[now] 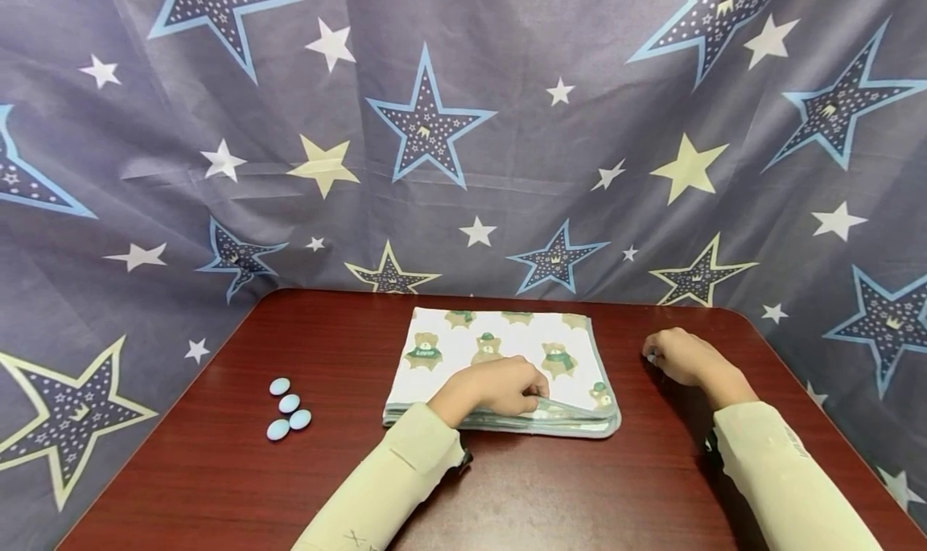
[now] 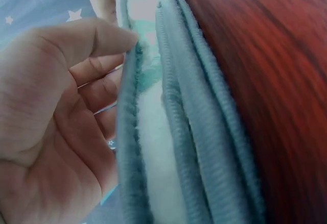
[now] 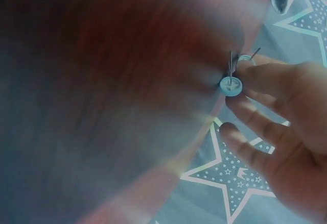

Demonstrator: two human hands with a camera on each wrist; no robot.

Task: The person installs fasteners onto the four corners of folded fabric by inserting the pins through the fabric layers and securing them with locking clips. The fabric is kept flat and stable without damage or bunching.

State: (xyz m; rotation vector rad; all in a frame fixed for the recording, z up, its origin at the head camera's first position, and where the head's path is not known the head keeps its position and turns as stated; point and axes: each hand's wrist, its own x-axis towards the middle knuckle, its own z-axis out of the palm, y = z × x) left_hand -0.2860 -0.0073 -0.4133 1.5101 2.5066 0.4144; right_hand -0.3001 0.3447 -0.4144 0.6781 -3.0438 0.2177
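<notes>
A folded white blanket (image 1: pixel 427 380) printed with brown bears lies near the back of the table, its blue-grey bound edges stacked toward me. My left hand (image 1: pixel 503 384) pinches the top layer's front edge. In the left wrist view the thumb (image 2: pixel 110 39) is on one side of that binding (image 2: pixel 127 132), the fingers behind it, and lower layers show apart from it. To the right of the blanket, my right hand (image 1: pixel 684 356) holds small pale blue round-headed pins between thumb and fingers. One pin head (image 3: pixel 231 86) shows a thin upright metal point; another (image 3: pixel 246 59) is partly hidden by the fingers.
Several pale blue round pieces (image 1: pixel 289 404) lie loosely grouped on the left of the dark red wooden table (image 1: pixel 550 495). A grey curtain (image 1: pixel 521 173) with stars hangs right behind the table's back edge.
</notes>
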